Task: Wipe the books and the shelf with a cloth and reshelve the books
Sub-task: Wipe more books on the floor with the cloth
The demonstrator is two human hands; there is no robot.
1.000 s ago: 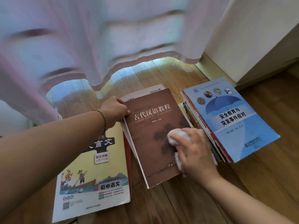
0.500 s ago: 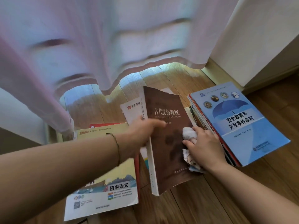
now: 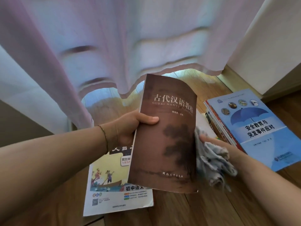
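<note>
Brown book (image 3: 166, 137) lifted clear of the wooden floor (image 3: 203, 209), cover toward the camera, tilted with its top edge away. Gripped at its spine edge by the left hand (image 3: 130, 128), thumb (image 3: 149, 120) curled over the cover, remaining fingers hidden behind the book. Crumpled pale cloth (image 3: 213, 162) bunched in the right hand (image 3: 228, 152), just beside the book's right edge and seemingly touching it; thumb laid along the top of the cloth, other fingers under it and out of sight. Yellow-and-white textbook (image 3: 114, 190) flat on the floor beneath the raised book, partly covered by it. Stack of books topped by a blue book (image 3: 260, 128) with an umbrella picture, flat on the floor toward the right, near the wall. Pale curtain (image 3: 114, 46) hanging above the far part of the floor, hem just behind the book's top edge.
</note>
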